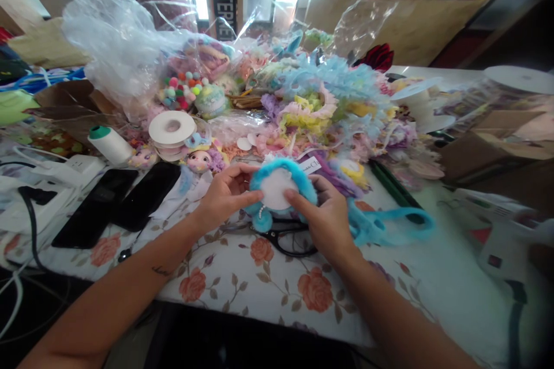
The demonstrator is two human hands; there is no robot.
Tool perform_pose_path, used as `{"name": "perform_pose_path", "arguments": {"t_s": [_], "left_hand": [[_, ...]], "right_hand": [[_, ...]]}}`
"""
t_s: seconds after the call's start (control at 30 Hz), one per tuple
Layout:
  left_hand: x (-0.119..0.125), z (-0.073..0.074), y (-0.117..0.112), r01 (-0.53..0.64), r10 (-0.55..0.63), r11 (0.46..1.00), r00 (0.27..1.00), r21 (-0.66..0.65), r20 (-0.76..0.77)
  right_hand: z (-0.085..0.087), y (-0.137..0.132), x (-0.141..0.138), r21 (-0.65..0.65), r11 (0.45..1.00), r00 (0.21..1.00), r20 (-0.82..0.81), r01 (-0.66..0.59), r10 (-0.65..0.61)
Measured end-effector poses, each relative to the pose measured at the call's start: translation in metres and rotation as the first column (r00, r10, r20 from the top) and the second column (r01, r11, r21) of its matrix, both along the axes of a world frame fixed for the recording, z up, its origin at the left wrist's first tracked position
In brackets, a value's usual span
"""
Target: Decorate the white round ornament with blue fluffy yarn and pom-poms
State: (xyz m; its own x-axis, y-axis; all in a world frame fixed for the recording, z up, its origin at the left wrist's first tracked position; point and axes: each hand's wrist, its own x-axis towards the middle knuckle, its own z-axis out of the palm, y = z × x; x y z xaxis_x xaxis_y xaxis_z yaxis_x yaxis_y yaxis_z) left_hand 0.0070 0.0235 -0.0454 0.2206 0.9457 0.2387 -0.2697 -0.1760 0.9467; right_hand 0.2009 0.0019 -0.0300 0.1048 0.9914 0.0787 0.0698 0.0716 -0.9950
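Note:
Between my two hands is a round white disc edged with blue fluffy trim (277, 190), its flat white side toward me. My left hand (227, 193) pinches its left edge, the thumb on the rim. From the right, my right hand (326, 207) grips it with the thumb pressed on the white face. A small blue pompom (262, 221) hangs below on a beaded string. Under the disc lie black-handled scissors (294, 242) on the floral cloth. A loose strip of blue fluffy trim (389, 228) stretches out right of my right hand.
Two black phones (93, 204) lie at left beside a power strip (30, 207). Behind stand a thread cone (108, 145), a ribbon spool (172, 130), doll heads (199, 159) and piled ruffled trims (315, 109). A glue gun (497, 230) and cardboard box (489, 150) are at right.

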Motion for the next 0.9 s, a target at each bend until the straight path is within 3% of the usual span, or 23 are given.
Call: {"name": "perform_pose_path", "arguments": {"t_s": [0.27,0.43,0.57,0.73,0.9], "left_hand": [[0.002,0.002,-0.002,-0.069,0.072,0.996,0.996,0.050,-0.050],[0.000,0.007,-0.004,-0.220,0.256,0.955,0.950,0.200,-0.178],[-0.002,0.012,-0.010,-0.244,0.335,0.910,0.908,0.334,-0.251],[0.000,0.013,-0.012,-0.297,0.385,0.896,0.890,0.329,-0.245],[-0.001,0.008,-0.011,-0.295,0.395,0.881,0.889,0.370,-0.233]], "right_hand": [[0.001,-0.002,-0.001,0.024,0.999,0.997,0.064,-0.040,0.038],[0.000,-0.002,-0.002,0.022,0.992,0.990,0.067,-0.125,0.123],[-0.001,-0.002,-0.004,-0.019,0.987,0.986,-0.047,-0.160,0.159],[-0.002,-0.002,-0.005,-0.053,0.988,0.982,-0.134,-0.145,0.137],[0.002,-0.004,-0.005,-0.032,0.989,0.989,-0.015,-0.147,0.146]]}}
